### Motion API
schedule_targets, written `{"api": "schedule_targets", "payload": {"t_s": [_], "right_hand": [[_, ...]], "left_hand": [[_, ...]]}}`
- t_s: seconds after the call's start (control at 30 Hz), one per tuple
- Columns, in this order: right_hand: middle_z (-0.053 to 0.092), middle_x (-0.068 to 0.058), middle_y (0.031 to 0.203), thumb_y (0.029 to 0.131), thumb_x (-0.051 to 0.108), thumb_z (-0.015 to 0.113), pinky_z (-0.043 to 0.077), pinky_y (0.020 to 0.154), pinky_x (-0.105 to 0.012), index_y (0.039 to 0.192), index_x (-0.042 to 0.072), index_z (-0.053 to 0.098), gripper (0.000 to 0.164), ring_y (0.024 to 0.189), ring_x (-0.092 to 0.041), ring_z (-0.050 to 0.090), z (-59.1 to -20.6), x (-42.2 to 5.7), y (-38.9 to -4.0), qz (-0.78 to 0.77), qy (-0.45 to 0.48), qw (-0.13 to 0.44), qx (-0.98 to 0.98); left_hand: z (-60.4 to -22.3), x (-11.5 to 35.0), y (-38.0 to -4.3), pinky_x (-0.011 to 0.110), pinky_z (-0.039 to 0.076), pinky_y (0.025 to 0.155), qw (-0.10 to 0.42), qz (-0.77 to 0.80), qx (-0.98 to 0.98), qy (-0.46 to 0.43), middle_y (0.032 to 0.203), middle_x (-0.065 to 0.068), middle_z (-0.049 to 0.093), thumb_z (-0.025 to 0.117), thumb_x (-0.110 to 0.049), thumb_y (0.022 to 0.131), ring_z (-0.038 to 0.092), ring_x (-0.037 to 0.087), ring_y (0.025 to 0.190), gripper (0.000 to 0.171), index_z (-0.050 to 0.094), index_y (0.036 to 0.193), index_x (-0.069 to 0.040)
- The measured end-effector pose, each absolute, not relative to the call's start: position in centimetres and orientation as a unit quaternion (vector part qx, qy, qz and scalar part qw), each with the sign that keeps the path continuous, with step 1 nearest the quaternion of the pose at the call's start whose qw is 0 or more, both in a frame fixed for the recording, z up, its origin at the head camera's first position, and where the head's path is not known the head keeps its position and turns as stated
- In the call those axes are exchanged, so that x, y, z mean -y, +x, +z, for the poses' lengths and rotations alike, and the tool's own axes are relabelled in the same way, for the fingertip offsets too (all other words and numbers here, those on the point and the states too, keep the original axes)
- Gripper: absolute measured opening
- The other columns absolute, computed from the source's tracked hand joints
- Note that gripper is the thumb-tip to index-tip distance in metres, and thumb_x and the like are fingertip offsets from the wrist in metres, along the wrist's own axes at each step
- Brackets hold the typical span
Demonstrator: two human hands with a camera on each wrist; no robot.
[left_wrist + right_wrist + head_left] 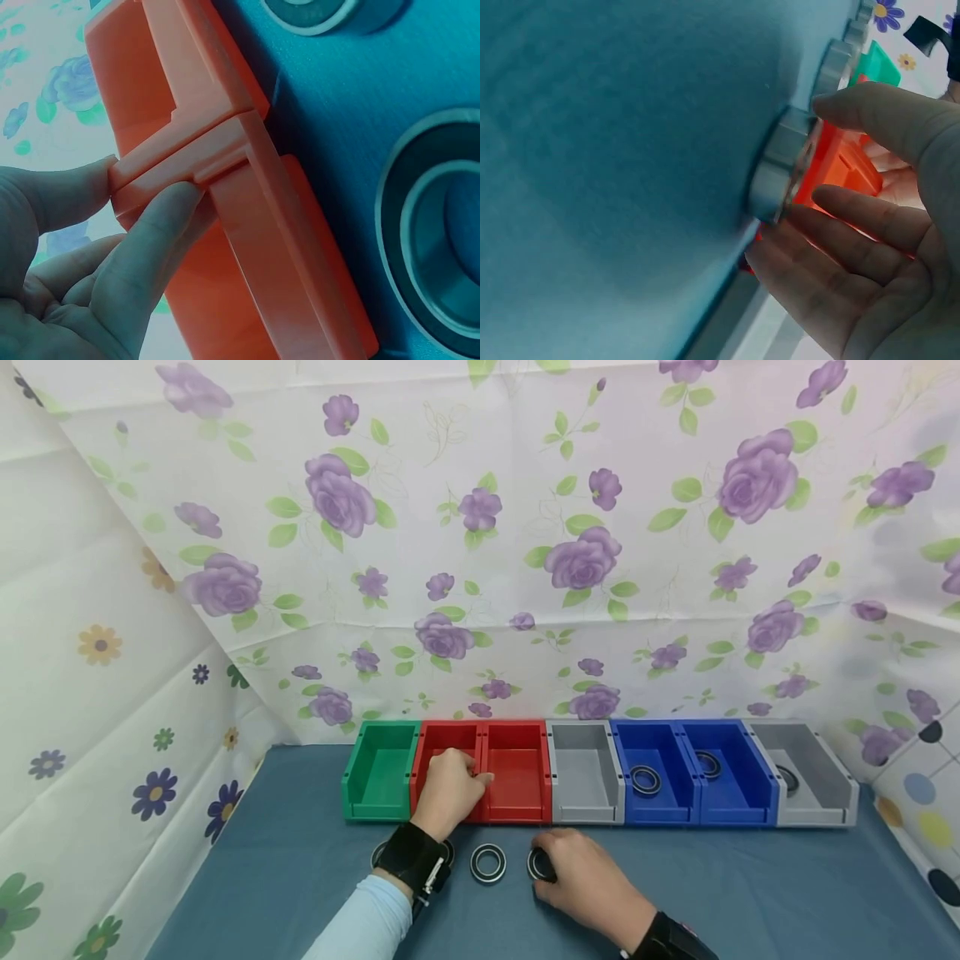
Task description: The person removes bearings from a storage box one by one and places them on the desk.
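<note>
My left hand [448, 789] reaches over two red bins standing side by side. In the left wrist view its thumb and forefinger pinch the adjoining walls of the red bins [247, 247] at their top edge. On the blue cloth in front of the bins, my right hand [588, 881] holds a ring-shaped ball bearing [776, 169], thumb on one side of the rim and fingertips on the opposite side. Another bearing [476, 868] lies flat between the two hands. More bearings [449, 852] show partly from under my left wrist.
The bins form one row along the floral backdrop: green [381, 777], two red, grey [587, 777], two blue [663, 814], grey [817, 817]. Single bearings [635, 780] sit in both blue bins and the right grey bin. A patterned sheet [112, 735] hangs at the left.
</note>
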State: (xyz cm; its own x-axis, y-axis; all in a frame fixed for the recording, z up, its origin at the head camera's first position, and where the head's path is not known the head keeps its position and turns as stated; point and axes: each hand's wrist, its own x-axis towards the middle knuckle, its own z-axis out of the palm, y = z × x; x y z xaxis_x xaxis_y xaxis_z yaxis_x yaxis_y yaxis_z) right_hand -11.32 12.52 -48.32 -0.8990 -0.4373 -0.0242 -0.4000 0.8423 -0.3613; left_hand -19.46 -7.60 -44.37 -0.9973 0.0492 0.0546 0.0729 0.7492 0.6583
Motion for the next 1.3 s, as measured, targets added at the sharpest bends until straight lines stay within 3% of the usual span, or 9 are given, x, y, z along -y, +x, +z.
{"api": "schedule_targets", "payload": {"t_s": [0.13, 0.27, 0.43, 0.57, 0.73, 0.87, 1.17, 1.3], "right_hand": [[0.061, 0.003, 0.104, 0.074, 0.037, 0.074, 0.048, 0.081, -0.035, 0.112, 0.014, 0.063, 0.046, 0.096, -0.011, 0.055, -47.4, -13.1, -11.4, -0.183, -0.222, 0.013, -0.958], [0.059, 0.002, 0.113, 0.075, 0.035, 0.074, 0.046, 0.084, -0.035, 0.118, 0.015, 0.062, 0.049, 0.103, -0.012, 0.053, -46.2, -14.0, -11.9, -0.187, -0.216, -0.039, -0.958], [0.053, -0.006, 0.128, 0.074, 0.026, 0.075, 0.04, 0.093, -0.044, 0.119, 0.017, 0.063, 0.048, 0.119, -0.025, 0.046, -44.7, -16.0, -13.3, -0.185, -0.208, -0.149, -0.949], [0.04, -0.011, 0.141, 0.075, 0.019, 0.074, 0.032, 0.097, -0.052, 0.124, 0.016, 0.059, 0.051, 0.13, -0.031, 0.031, -44.0, -17.7, -14.3, -0.184, -0.189, -0.205, -0.942], [0.022, -0.011, 0.15, 0.075, 0.018, 0.073, 0.025, 0.099, -0.059, 0.14, 0.017, 0.043, 0.072, 0.137, -0.032, 0.015, -43.5, -19.8, -15.3, -0.17, -0.166, -0.205, -0.95], [0.02, -0.014, 0.15, 0.076, 0.016, 0.071, 0.021, 0.1, -0.06, 0.145, 0.014, 0.033, 0.079, 0.138, -0.032, 0.009, -43.7, -21.3, -16.0, -0.165, -0.153, -0.2, -0.953], [0.019, -0.017, 0.15, 0.082, 0.01, 0.062, 0.022, 0.1, -0.06, 0.143, 0.01, 0.035, 0.068, 0.138, -0.033, 0.009, -44.8, -23.3, -17.1, -0.153, -0.141, -0.169, -0.963], [0.023, -0.019, 0.148, 0.084, 0.007, 0.059, 0.021, 0.103, -0.055, 0.141, 0.008, 0.038, 0.062, 0.136, -0.037, 0.015, -45.1, -23.7, -17.3, -0.151, -0.141, -0.162, -0.965]], "left_hand": [[-44.3, 7.6, -19.5, 0.024, 0.042, 0.047, 0.022, -0.353, 0.935, -0.031, 0.062, -0.002, 0.058, 0.072, -0.029, 0.08, 0.051, 0.012, 0.053, 0.025, 0.07, 0.092, -0.008], [-44.4, 7.6, -19.5, 0.024, 0.045, 0.051, 0.025, -0.356, 0.934, -0.029, 0.072, -0.002, 0.062, 0.072, -0.029, 0.08, 0.054, 0.011, 0.059, 0.031, 0.069, 0.1, -0.005], [-44.4, 7.6, -19.5, 0.024, 0.047, 0.054, 0.022, -0.357, 0.934, -0.02, 0.08, 0.001, 0.065, 0.073, -0.029, 0.08, 0.056, 0.012, 0.064, 0.033, 0.069, 0.103, -0.005], [-44.4, 7.5, -19.5, 0.025, 0.049, 0.059, 0.022, -0.352, 0.936, -0.013, 0.088, 0.004, 0.066, 0.073, -0.03, 0.079, 0.058, 0.014, 0.07, 0.036, 0.068, 0.105, -0.006], [-44.5, 7.5, -19.6, 0.027, 0.05, 0.062, 0.026, -0.343, 0.939, -0.01, 0.095, 0.006, 0.066, 0.073, -0.031, 0.079, 0.059, 0.016, 0.077, 0.037, 0.068, 0.107, -0.007], [-44.5, 7.5, -19.5, 0.029, 0.051, 0.065, 0.026, -0.342, 0.939, -0.007, 0.099, 0.007, 0.065, 0.074, -0.031, 0.079, 0.06, 0.018, 0.081, 0.04, 0.067, 0.109, -0.006], [-44.5, 7.5, -19.5, 0.028, 0.051, 0.064, 0.029, -0.343, 0.939, -0.009, 0.095, 0.006, 0.066, 0.074, -0.031, 0.079, 0.059, 0.016, 0.078, 0.037, 0.068, 0.107, -0.007], [-44.5, 7.4, -19.5, 0.025, 0.046, 0.054, 0.026, -0.348, 0.937, -0.017, 0.075, 0.002, 0.064, 0.073, -0.03, 0.079, 0.055, 0.013, 0.062, 0.026, 0.07, 0.094, -0.008]]}}
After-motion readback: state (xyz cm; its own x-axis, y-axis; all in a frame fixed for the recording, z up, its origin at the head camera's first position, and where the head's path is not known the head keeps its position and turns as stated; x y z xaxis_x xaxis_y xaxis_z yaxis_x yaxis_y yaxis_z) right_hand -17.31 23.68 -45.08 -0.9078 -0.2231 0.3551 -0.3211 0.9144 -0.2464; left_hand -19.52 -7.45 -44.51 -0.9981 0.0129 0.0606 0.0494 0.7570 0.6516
